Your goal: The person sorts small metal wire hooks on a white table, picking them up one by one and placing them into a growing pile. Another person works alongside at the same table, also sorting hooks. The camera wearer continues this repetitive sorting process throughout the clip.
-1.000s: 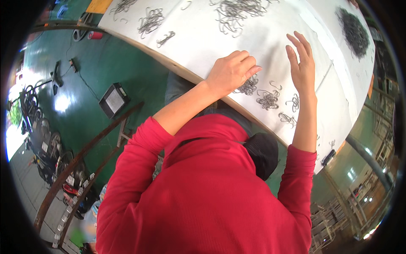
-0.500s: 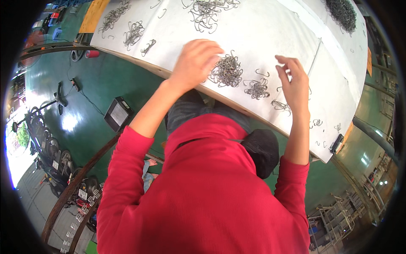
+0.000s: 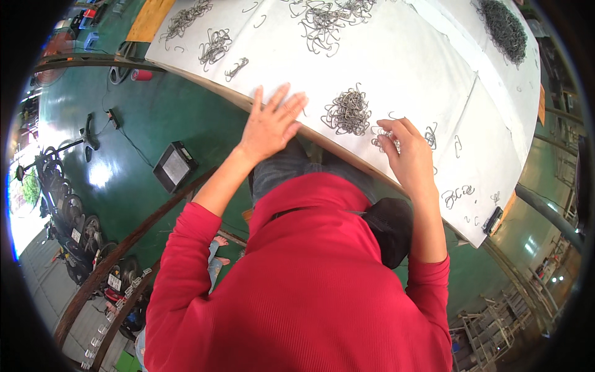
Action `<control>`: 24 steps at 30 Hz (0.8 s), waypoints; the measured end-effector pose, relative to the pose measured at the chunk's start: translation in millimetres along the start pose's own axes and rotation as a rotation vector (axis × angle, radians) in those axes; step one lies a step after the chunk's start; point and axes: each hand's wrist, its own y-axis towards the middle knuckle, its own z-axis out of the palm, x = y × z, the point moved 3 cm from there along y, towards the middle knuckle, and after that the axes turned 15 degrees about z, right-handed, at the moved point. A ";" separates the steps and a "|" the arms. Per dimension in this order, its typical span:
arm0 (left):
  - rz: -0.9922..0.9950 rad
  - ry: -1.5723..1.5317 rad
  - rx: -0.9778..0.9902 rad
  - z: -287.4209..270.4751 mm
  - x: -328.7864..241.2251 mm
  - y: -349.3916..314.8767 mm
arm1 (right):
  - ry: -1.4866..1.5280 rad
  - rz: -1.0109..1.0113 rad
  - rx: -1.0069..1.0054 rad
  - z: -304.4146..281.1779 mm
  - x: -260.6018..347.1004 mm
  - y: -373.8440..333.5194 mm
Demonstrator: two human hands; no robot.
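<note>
Bent wire hooks lie in loose piles on a white-covered table (image 3: 421, 68). My left hand (image 3: 268, 127) is over the table's near edge, fingers spread and palm down, holding nothing; a single hook lies just past its fingertips. To its right sits a dense pile of hooks (image 3: 347, 111), touched by neither hand. My right hand (image 3: 409, 155) reaches over a smaller cluster of hooks (image 3: 377, 141), its fingers curved and the thumb apart from them. Part of that cluster is hidden beneath the hand. More hooks (image 3: 430, 136) show just beyond its knuckles.
Farther back are a wide scatter of hooks (image 3: 325, 28) and a big dark pile (image 3: 503, 31). Smaller groups (image 3: 215, 46) lie at the left. A small black object (image 3: 493, 220) is at the right corner. A black crate (image 3: 175, 166) stands on the green floor.
My left hand has drawn back from the dense pile to the table edge, its fingers spreading. My right hand has moved left and down onto the small cluster. The view has shifted slightly.
</note>
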 end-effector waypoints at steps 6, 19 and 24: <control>-0.109 0.009 -0.120 -7.5 22.7 9.1 | 0.045 -0.007 0.001 3.1 -2.4 34.0; -0.065 -0.385 -0.190 17.3 -42.1 76.1 | 0.063 -0.113 -0.023 23.8 -1.9 80.3; -0.036 -0.544 -0.283 0.5 -33.6 82.4 | 0.136 0.027 -0.079 -11.2 -16.5 63.5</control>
